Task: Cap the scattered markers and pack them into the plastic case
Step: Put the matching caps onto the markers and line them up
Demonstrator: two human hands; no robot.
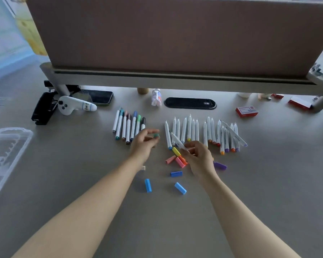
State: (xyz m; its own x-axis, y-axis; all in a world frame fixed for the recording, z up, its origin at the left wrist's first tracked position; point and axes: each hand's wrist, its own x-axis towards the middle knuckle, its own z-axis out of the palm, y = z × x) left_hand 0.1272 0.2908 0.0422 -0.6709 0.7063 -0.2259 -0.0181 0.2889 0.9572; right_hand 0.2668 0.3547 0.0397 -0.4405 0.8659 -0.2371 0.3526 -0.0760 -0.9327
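Note:
My left hand [145, 141] pinches a small green cap [156, 135] at its fingertips. Just beyond it lies a row of capped markers [128, 125]. My right hand [198, 155] holds an uncapped white marker [177, 141], tip pointing up and left. Behind it a long row of uncapped white markers [203, 132] lies on the grey desk. Loose caps lie between my hands: yellow [176, 151], pink [171, 159], orange [183, 160], purple [220, 165] and three blue ones [176, 173]. The clear plastic case [6, 157] sits open at the far left edge.
A brown divider panel [175, 34] on a rail overhangs the desk's back. Under it lie a black stapler [43, 108], a white controller [73, 107], a phone [99, 96], a small bottle [156, 97], a black cable port [190, 103] and red boxes [246, 111].

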